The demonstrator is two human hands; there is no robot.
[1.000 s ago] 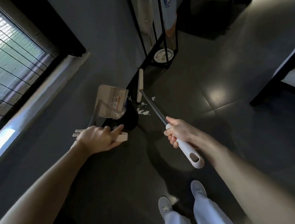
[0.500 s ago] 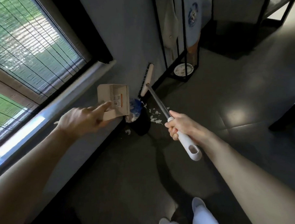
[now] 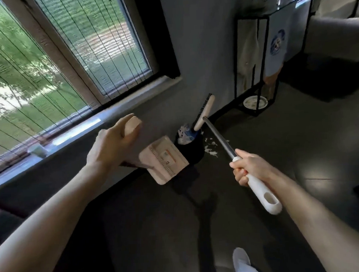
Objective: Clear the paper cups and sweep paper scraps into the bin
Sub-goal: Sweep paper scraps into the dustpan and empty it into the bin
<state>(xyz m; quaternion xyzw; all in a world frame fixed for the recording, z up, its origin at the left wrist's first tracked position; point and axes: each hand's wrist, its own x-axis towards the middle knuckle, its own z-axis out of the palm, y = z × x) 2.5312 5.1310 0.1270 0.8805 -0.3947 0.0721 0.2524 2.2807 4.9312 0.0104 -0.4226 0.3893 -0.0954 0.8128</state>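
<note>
1. Our left hand (image 3: 113, 143) is clenched round the handle of the dustpan (image 3: 164, 160), whose pan hangs tilted just left of the bin (image 3: 193, 153).
2. Our right hand (image 3: 250, 167) grips the broom (image 3: 219, 137) by its white end. Its long axis points away from us toward the wall.
3. Paper scraps (image 3: 211, 150) lie on the floor right of the bin, beside the shaft and nearer our right hand.

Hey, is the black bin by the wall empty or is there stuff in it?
Not empty: white paper scraps sit inside the bin against its blue liner. Other scraps lie outside it.
</note>
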